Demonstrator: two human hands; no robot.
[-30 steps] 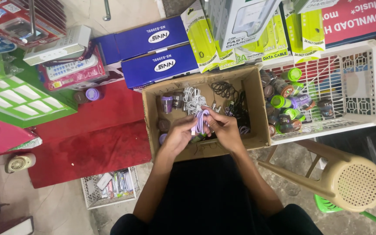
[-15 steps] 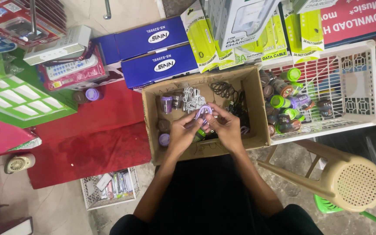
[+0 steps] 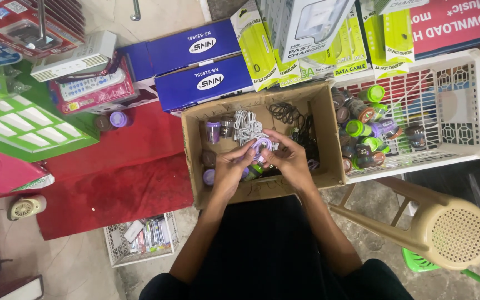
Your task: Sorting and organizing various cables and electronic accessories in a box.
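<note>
Your left hand (image 3: 230, 166) and your right hand (image 3: 289, 161) meet over the middle of the open cardboard box (image 3: 329, 139), and between them they hold a coiled purple cable (image 3: 260, 145). The fingers of both hands are curled in close around the coil, pinching it from either side, so neither hand is spread open; how tightly each fingertip presses is hard to make out at this size, since the cable is small and partly covered by your fingers. The cable sits just above the box floor, near the box's centre. Behind it in the box lies a bundle of white cables (image 3: 245, 126), and to the right of that a tangle of black cables (image 3: 291, 116). A small purple-lidded jar (image 3: 213, 131) stands in the left part of the box, well clear of your left hand. Beside the box on your right, touching its wall, is a white plastic basket (image 3: 462, 111) with green-capped and purple-capped little tubs heaped at its left end. Beyond the box lie two blue cartons (image 3: 195, 64) and a row of yellow-green packets (image 3: 256, 50). A beige plastic stool (image 3: 434, 228) lies tipped on its side by your right arm, and a red mat (image 3: 118, 183) covers the floor to your left.
</note>
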